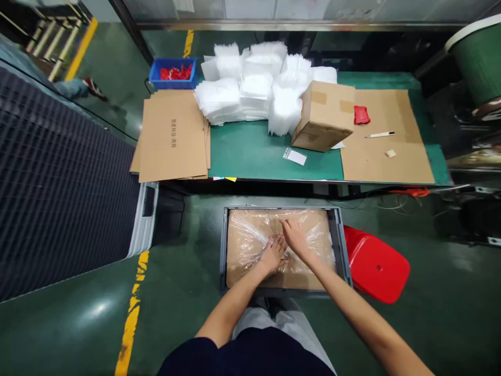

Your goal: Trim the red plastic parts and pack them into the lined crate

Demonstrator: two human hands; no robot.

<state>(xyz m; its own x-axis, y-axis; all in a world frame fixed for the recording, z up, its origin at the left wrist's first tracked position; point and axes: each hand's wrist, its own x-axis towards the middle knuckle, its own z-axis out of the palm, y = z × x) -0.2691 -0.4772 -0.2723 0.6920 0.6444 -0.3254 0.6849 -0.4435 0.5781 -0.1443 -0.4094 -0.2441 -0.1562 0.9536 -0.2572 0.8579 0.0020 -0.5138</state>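
A grey crate (224, 250) stands on the floor below the table, with a brown cardboard sheet (238, 266) inside it. Clear plastic film (250, 230) is gathered over the cardboard towards its middle. My left hand (274, 251) lies on the bunched film with its fingers spread. Just up and to the right, my right hand (294, 236) has its fingers bent together over the film; what they pinch, if anything, is too small to make out.
The green table (250, 151) bears white foam sheets (256, 86), flat cardboard (172, 136), a carton (326, 112) and a blue bin (156, 75). A red stool (378, 266) stands right of the crate. Stacked dark crates (66, 183) rise at left. A person's foot (94, 89) shows upper left.
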